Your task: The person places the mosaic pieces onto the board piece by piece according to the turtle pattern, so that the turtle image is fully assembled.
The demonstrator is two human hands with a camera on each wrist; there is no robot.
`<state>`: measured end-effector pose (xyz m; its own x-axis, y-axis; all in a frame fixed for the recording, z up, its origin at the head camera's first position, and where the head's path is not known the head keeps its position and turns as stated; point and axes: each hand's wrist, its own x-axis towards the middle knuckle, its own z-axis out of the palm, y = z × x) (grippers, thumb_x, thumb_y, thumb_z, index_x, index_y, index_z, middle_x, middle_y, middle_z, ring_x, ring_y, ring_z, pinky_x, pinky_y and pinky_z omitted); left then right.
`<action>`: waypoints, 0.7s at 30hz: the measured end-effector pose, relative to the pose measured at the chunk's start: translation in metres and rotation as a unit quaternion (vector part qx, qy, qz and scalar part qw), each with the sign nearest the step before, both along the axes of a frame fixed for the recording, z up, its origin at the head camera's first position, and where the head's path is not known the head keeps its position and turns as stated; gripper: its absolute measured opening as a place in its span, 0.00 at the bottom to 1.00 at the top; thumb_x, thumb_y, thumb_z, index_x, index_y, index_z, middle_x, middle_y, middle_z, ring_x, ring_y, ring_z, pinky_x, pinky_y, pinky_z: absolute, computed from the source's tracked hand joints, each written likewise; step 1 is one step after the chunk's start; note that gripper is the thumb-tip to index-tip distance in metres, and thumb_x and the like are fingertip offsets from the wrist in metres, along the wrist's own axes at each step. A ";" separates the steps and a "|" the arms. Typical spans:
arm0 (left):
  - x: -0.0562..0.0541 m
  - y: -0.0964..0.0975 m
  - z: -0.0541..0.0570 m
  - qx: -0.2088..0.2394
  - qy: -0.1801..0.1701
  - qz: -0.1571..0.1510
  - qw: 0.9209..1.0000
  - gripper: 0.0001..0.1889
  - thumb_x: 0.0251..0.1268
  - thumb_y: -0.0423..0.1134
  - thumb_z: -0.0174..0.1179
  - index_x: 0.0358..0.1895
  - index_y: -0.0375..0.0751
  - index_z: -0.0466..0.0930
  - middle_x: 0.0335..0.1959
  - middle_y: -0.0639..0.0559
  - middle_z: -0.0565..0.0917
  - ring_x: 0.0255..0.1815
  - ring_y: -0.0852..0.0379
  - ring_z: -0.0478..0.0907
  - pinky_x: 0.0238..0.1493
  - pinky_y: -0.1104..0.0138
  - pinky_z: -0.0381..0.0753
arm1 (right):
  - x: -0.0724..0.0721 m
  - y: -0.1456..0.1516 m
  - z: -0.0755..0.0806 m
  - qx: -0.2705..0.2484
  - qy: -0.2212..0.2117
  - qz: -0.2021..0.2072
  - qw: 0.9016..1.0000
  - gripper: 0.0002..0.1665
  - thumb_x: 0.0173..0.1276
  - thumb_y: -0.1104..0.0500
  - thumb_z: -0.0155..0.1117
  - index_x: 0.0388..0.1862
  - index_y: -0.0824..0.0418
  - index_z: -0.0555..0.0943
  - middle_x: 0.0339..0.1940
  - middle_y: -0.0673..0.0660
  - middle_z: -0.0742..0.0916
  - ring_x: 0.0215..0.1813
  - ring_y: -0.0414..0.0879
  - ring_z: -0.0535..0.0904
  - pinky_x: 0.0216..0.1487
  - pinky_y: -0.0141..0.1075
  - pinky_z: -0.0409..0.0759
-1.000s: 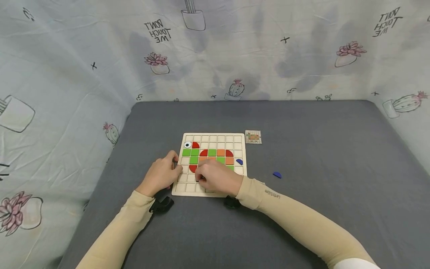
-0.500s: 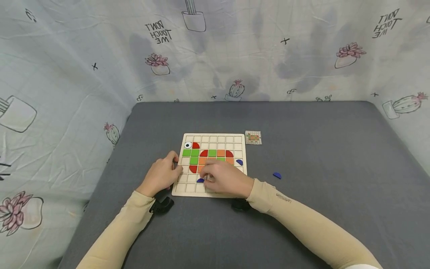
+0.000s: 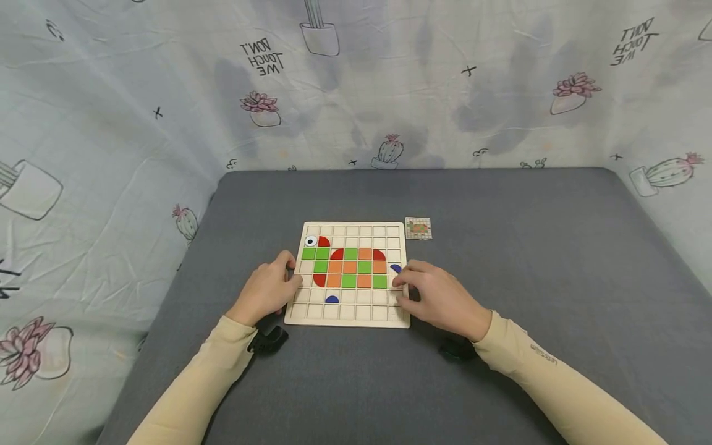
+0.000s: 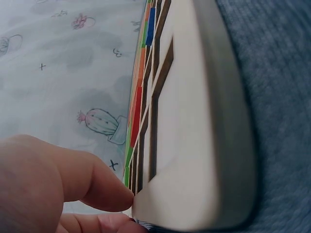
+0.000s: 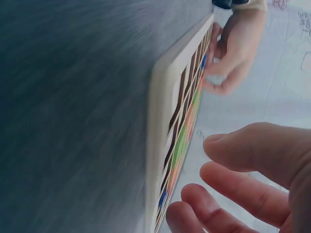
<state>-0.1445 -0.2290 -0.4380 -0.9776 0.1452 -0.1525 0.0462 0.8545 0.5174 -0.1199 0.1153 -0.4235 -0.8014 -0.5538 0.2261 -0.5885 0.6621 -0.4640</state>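
The wooden grid board (image 3: 349,315) lies flat, filled in part with green, orange and red tiles and a white eye tile (image 3: 311,241). At its left edge my left hand (image 3: 268,285) grips it; in the left wrist view the thumb (image 4: 109,189) presses at the corner with fingers beneath. A blue half-round tile (image 3: 332,299) sits in a lower cell. Above the right edge is my right hand (image 3: 439,300), its fingers spread and holding nothing, as the right wrist view shows. Its fingertips are close to another blue half-round tile (image 3: 395,268), partly covered.
A small pattern card (image 3: 418,228) lies at the board's upper right corner. Grey cloth (image 3: 528,247) covers the table. A printed curtain (image 3: 356,93) hangs behind and at the sides.
My right hand has let go of a blue half-round tile in the lower row and moved right to the board's edge. It now hides the loose blue tile on the table. The left hand stays put.
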 end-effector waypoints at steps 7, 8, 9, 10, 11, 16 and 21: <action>0.000 0.001 0.000 0.003 -0.001 0.002 1.000 0.11 0.75 0.40 0.53 0.52 0.39 0.71 0.19 0.50 0.75 0.09 0.55 0.74 0.16 0.62 0.72 | 0.002 0.037 0.000 0.040 0.015 -0.064 0.997 0.12 0.62 0.63 0.75 0.45 0.57 0.89 0.42 0.51 0.86 0.37 0.44 0.79 0.35 0.37 0.77; 0.000 0.001 -0.001 0.003 -0.001 0.003 1.000 0.10 0.75 0.40 0.54 0.52 0.39 0.71 0.19 0.50 0.75 0.09 0.55 0.74 0.16 0.62 0.72 | 0.002 0.041 0.000 0.040 0.014 -0.069 0.997 0.12 0.62 0.63 0.75 0.46 0.57 0.89 0.43 0.51 0.86 0.37 0.44 0.79 0.35 0.37 0.77; 0.000 0.001 -0.001 0.003 -0.001 0.003 1.000 0.10 0.75 0.40 0.54 0.52 0.39 0.71 0.18 0.50 0.75 0.09 0.55 0.74 0.16 0.62 0.72 | 0.002 0.046 0.000 0.040 0.012 -0.074 0.996 0.12 0.62 0.63 0.75 0.46 0.57 0.89 0.43 0.52 0.86 0.37 0.44 0.79 0.35 0.37 0.77; 0.000 0.000 -0.001 0.003 0.000 0.003 1.000 0.10 0.75 0.40 0.54 0.52 0.39 0.71 0.18 0.50 0.75 0.09 0.55 0.74 0.15 0.62 0.72 | 0.002 0.050 0.000 0.040 0.012 -0.077 0.996 0.12 0.62 0.63 0.74 0.46 0.57 0.89 0.42 0.52 0.86 0.37 0.44 0.79 0.35 0.38 0.77; 0.000 0.000 -0.001 0.002 0.001 0.002 1.000 0.10 0.75 0.40 0.54 0.52 0.39 0.71 0.18 0.50 0.75 0.09 0.55 0.74 0.15 0.62 0.72 | 0.002 0.053 0.001 0.039 0.012 -0.080 0.996 0.13 0.62 0.63 0.74 0.46 0.58 0.89 0.42 0.52 0.87 0.36 0.44 0.79 0.36 0.38 0.77; 0.000 0.001 -0.001 0.004 0.006 0.001 1.000 0.10 0.75 0.39 0.54 0.52 0.39 0.72 0.18 0.50 0.75 0.09 0.55 0.74 0.15 0.62 0.72 | 0.004 0.069 0.001 0.055 0.004 -0.095 0.994 0.14 0.61 0.64 0.73 0.47 0.59 0.89 0.44 0.52 0.86 0.35 0.42 0.77 0.36 0.39 0.77; 0.000 0.001 -0.002 0.003 0.005 0.001 1.000 0.10 0.74 0.39 0.54 0.52 0.39 0.72 0.18 0.50 0.75 0.09 0.55 0.74 0.15 0.62 0.72 | 0.007 0.076 0.001 0.071 -0.016 -0.097 0.993 0.14 0.61 0.64 0.74 0.47 0.60 0.89 0.42 0.53 0.85 0.32 0.38 0.74 0.32 0.35 0.74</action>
<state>-0.1442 -0.2283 -0.4396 -0.9796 0.1433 -0.1411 0.0493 0.8511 0.5226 -0.1130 0.1916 -0.4230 -0.9018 -0.4122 0.1300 -0.4297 0.8222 -0.3733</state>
